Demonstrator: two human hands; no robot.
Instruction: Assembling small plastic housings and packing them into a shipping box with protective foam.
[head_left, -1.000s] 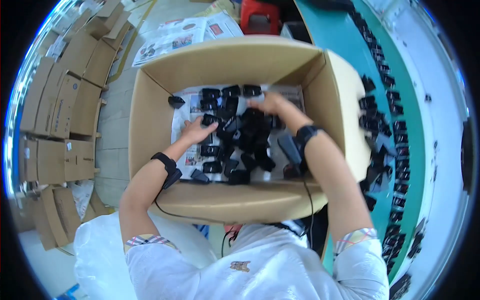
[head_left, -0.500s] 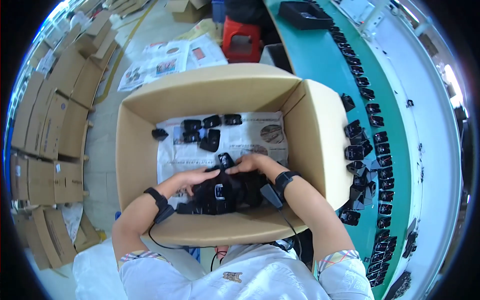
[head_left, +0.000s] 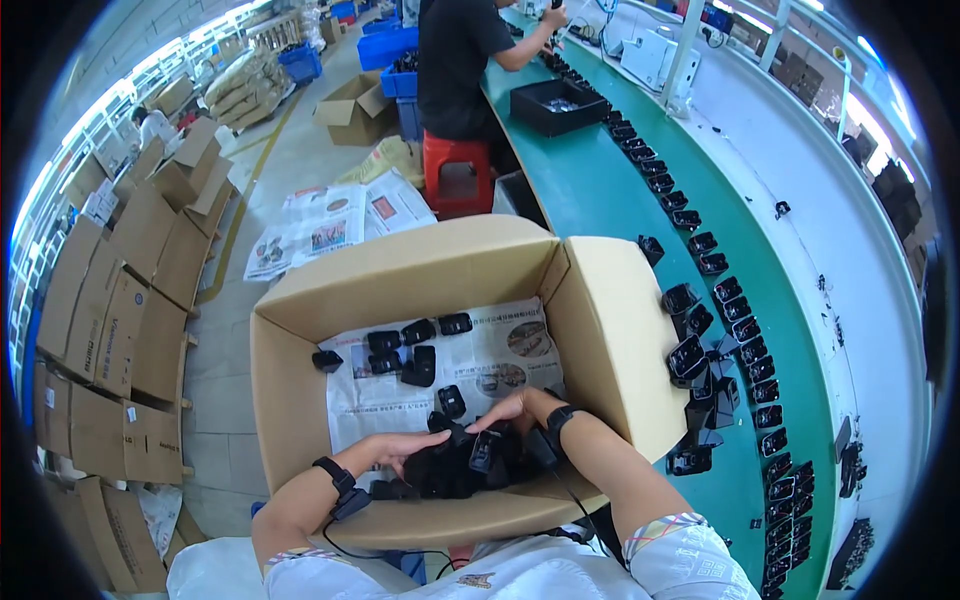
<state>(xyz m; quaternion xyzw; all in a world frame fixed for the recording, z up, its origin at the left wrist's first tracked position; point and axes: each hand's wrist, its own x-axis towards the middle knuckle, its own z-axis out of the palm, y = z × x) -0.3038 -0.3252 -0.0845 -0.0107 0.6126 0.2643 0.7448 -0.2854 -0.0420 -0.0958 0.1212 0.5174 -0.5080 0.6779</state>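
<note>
Both my hands are inside a large cardboard box lined with newspaper. My left hand has its thumb stretched against a small black plastic housing, its other fingers curled below. From the other side my right hand presses its fingers on the same housing. Under both hands lies a dark heap of black housings, hard to tell apart. Just beyond them one housing lies alone on the newspaper. Farther off in the box are several more housings.
Black bands with corded boxes circle both wrists. Right of the box, a green bench carries rows of black housings and a black tray. A person sits beyond on a red stool. Stacked cartons line the left.
My view has tilted up, so the box sits lower and a seated person shows. The housing between my hands now lies beyond them on the newspaper; my fingers are on another.
</note>
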